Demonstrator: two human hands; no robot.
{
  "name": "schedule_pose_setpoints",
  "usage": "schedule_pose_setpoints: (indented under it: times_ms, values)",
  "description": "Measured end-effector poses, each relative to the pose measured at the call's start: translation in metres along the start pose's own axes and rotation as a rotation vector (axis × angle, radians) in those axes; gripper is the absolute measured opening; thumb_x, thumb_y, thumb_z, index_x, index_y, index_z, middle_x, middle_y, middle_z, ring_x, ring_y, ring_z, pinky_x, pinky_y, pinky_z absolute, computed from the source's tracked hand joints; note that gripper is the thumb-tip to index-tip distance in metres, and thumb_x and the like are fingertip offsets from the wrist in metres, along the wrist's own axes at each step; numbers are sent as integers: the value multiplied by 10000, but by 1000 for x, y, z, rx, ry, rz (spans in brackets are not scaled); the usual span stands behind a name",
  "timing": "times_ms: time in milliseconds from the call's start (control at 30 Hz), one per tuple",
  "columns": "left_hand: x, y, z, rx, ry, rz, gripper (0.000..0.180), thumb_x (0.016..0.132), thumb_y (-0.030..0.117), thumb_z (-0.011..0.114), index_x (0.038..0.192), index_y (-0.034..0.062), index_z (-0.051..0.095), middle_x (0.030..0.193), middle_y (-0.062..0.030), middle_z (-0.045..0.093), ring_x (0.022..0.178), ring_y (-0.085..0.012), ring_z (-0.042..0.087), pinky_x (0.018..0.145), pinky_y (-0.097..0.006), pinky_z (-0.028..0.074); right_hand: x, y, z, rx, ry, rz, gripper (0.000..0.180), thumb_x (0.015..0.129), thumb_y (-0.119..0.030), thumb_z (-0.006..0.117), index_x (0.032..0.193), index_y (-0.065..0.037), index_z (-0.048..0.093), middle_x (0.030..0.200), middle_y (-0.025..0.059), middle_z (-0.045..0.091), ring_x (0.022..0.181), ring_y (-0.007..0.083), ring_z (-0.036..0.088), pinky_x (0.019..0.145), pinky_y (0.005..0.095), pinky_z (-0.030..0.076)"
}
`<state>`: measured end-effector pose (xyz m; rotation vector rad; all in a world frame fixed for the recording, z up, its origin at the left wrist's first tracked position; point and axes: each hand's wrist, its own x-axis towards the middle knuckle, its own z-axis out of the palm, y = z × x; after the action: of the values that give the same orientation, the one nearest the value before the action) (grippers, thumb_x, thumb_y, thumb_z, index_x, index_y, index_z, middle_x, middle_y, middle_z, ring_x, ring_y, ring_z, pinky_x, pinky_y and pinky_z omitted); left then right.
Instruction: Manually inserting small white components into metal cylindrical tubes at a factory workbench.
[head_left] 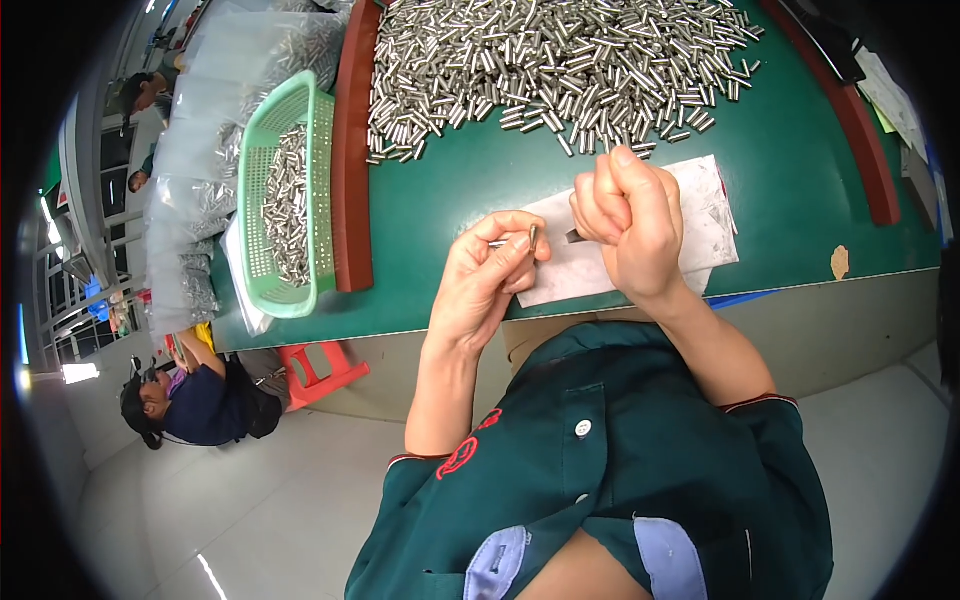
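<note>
My left hand (485,265) is closed, with a small shiny metal pin (533,236) pinched upright at the thumb and fingertips. Another short bit of metal (497,243) shows between its fingers. To its right, my right hand (635,215) is curled into a fist above a white sheet (560,275). A dark, flat-ended piece (574,237) sticks out of that fist on the left side; the rest is hidden, so its kind does not show. Just beyond both hands lies a large heap of metal pins (560,60) on the green table (430,210).
Red-brown rails (352,180) bound the table left and right. Left of the near rail stands a green plastic basket (255,240) holding more pins. Clear bags (190,205) of metal parts line the far left. A person (215,395) sits there beside a red stool (325,372).
</note>
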<state>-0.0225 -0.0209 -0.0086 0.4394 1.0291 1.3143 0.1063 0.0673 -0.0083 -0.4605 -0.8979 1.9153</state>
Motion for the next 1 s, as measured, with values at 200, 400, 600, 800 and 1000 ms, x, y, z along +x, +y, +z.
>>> schedule_pose_setpoints:
  times_ms: [200,400,600,800,1000]
  values:
    - [4,0,-3,3,-4,-12,170,873,101,460,960,-27,530,783,-103,562,504,-39,316,459,-177,277,2,1,-1,-8,8,14,413,908,-224,274,511,-111,261,425,-11,267,399,77,186,392,241,182]
    - [3,13,-11,-36,40,88,308,907,266,407,770,9,506,685,-62,494,513,-66,314,454,-202,274,2,1,-1,92,25,17,395,892,-151,301,504,-90,253,454,-29,228,401,62,235,386,224,198]
    - [23,55,-32,1015,545,458,129,781,118,604,773,-10,593,522,43,430,472,-37,369,451,-207,291,1,1,-3,39,5,31,411,906,-218,272,509,-114,252,421,-9,245,402,76,167,391,240,163]
    - [49,60,-59,1590,677,533,101,707,81,626,758,-1,599,482,-76,460,422,-184,442,457,-303,361,0,0,-2,71,44,38,396,882,-157,308,495,-100,243,442,-29,222,399,62,224,383,225,175]
    - [32,48,-33,1293,446,411,87,724,65,611,761,-13,599,495,-24,448,442,-65,385,429,-224,324,1,2,-7,33,29,37,407,900,-226,276,508,-121,247,419,-13,249,405,77,165,395,242,159]
